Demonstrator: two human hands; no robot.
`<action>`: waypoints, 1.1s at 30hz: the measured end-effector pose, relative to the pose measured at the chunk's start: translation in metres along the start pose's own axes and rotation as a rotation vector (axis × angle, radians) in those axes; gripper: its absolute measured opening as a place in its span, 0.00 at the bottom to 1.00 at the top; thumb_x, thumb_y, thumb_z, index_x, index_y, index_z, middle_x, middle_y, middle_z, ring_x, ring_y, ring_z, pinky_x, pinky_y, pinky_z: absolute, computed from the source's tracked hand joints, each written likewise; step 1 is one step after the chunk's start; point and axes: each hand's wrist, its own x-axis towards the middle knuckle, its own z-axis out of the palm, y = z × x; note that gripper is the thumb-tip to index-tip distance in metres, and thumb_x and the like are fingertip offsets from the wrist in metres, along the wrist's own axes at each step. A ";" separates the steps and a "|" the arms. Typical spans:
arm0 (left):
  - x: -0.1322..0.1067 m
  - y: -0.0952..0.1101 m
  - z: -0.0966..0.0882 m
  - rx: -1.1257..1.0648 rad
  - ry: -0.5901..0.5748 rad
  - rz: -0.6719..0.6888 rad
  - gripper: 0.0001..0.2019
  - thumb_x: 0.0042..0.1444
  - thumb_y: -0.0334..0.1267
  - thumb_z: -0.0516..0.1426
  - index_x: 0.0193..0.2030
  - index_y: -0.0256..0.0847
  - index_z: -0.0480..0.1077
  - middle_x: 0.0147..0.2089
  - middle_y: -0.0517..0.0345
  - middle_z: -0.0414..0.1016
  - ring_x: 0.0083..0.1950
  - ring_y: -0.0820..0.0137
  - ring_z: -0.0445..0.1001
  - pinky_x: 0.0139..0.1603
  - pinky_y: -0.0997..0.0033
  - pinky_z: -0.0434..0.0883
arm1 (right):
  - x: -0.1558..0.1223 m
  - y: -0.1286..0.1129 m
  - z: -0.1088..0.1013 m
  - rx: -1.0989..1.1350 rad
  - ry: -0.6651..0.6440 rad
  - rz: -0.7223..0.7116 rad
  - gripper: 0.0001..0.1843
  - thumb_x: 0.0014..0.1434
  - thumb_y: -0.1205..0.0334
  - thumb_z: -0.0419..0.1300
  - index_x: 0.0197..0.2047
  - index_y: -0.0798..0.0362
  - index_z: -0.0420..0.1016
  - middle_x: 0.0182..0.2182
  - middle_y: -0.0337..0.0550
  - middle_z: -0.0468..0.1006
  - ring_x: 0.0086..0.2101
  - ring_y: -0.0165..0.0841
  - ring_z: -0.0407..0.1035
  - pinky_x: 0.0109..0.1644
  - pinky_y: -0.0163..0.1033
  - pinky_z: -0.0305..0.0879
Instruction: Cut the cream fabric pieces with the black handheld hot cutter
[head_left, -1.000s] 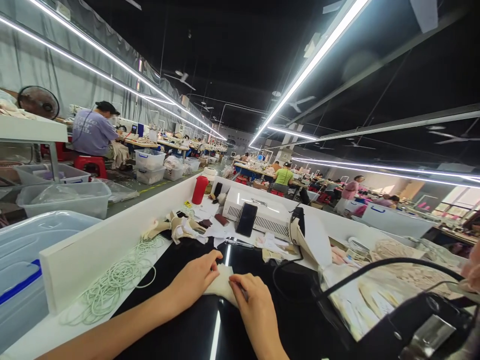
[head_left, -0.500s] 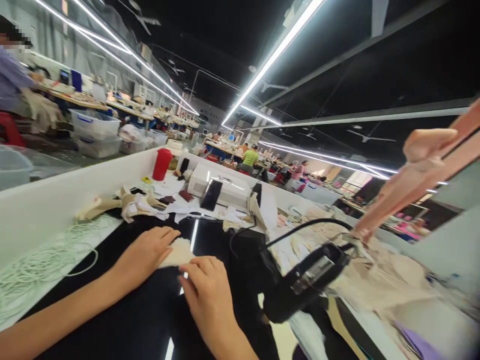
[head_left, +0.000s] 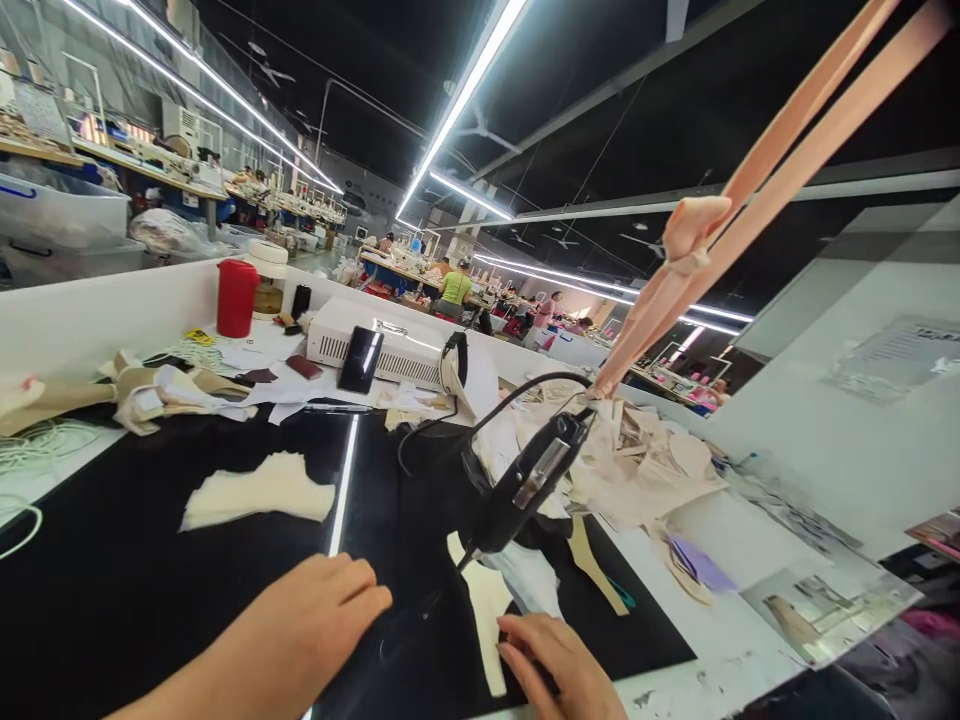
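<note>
My left hand (head_left: pixel 300 620) hovers over the black work surface (head_left: pixel 405 640), its fingers loosely bent and nothing visible in them. Lower right of it, my right hand (head_left: pixel 566 665) is at the edge of a long cream fabric piece (head_left: pixel 484 610). Its thumb and forefinger are apart; whether they touch the piece I cannot tell. A wider cream fabric piece (head_left: pixel 259 490) lies flat on the left, away from both hands. Above the long piece, a black corded hand tool (head_left: pixel 529 480) hangs tip down from a knotted pink strap (head_left: pixel 686 240).
A white vented machine (head_left: pixel 375 345) stands at the back with a phone (head_left: pixel 361 360) leaning on it. Beside them are a red thread cone (head_left: pixel 236 298) and fabric scraps (head_left: pixel 172 390). Beige fabric (head_left: pixel 645 450) heaps on the right. Other people sit at tables beyond.
My hands have left the wider cream piece, which now lies uncovered. My right hand has moved right to the long cream piece. The view has turned right, and the hanging tool looks steeper.
</note>
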 end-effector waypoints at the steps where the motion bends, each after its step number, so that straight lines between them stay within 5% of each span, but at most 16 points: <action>1: 0.004 0.011 0.008 -0.011 0.031 0.039 0.21 0.50 0.17 0.52 0.44 0.43 0.73 0.38 0.60 0.77 0.34 0.65 0.74 0.36 0.67 0.66 | -0.004 0.004 0.000 -0.013 -0.021 0.001 0.13 0.75 0.48 0.54 0.49 0.43 0.77 0.36 0.38 0.83 0.35 0.32 0.80 0.40 0.33 0.74; 3: 0.014 0.029 0.023 -0.029 0.007 0.083 0.17 0.50 0.18 0.55 0.42 0.43 0.71 0.36 0.61 0.75 0.32 0.66 0.72 0.33 0.66 0.62 | -0.010 0.009 0.004 -0.031 -0.062 -0.010 0.14 0.75 0.49 0.53 0.50 0.43 0.77 0.37 0.40 0.83 0.36 0.34 0.80 0.40 0.35 0.75; 10: 0.042 0.059 0.065 -0.009 0.204 0.202 0.10 0.63 0.23 0.53 0.35 0.42 0.67 0.28 0.63 0.67 0.25 0.67 0.64 0.26 0.63 0.53 | -0.018 0.015 0.017 -0.043 -0.132 -0.079 0.09 0.72 0.66 0.56 0.49 0.46 0.77 0.37 0.41 0.82 0.35 0.36 0.79 0.41 0.39 0.75; 17: 0.042 0.062 0.080 0.056 0.079 0.173 0.04 0.67 0.33 0.60 0.40 0.42 0.68 0.32 0.64 0.71 0.28 0.67 0.69 0.26 0.61 0.57 | -0.013 0.015 0.013 0.079 -0.131 -0.009 0.10 0.69 0.69 0.57 0.45 0.46 0.77 0.36 0.41 0.82 0.36 0.35 0.79 0.42 0.37 0.75; 22: 0.043 0.063 0.083 0.064 0.011 0.145 0.13 0.64 0.42 0.65 0.52 0.42 0.70 0.34 0.64 0.73 0.30 0.68 0.71 0.28 0.62 0.60 | -0.005 0.005 0.008 0.219 -0.147 0.173 0.09 0.68 0.65 0.60 0.37 0.45 0.78 0.32 0.37 0.81 0.33 0.32 0.78 0.38 0.32 0.73; 28: 0.045 0.065 0.084 0.074 0.007 0.133 0.16 0.60 0.49 0.68 0.47 0.44 0.72 0.32 0.63 0.73 0.27 0.67 0.69 0.26 0.62 0.58 | 0.004 -0.003 0.005 0.377 -0.046 0.429 0.15 0.68 0.51 0.60 0.31 0.47 0.79 0.28 0.39 0.78 0.28 0.33 0.72 0.32 0.34 0.66; 33: 0.045 0.065 0.086 0.073 0.013 0.139 0.15 0.59 0.50 0.69 0.40 0.44 0.71 0.30 0.62 0.74 0.25 0.67 0.67 0.23 0.62 0.52 | 0.025 -0.004 0.000 0.526 0.037 0.654 0.18 0.64 0.42 0.63 0.36 0.48 0.82 0.23 0.38 0.77 0.22 0.32 0.68 0.27 0.35 0.63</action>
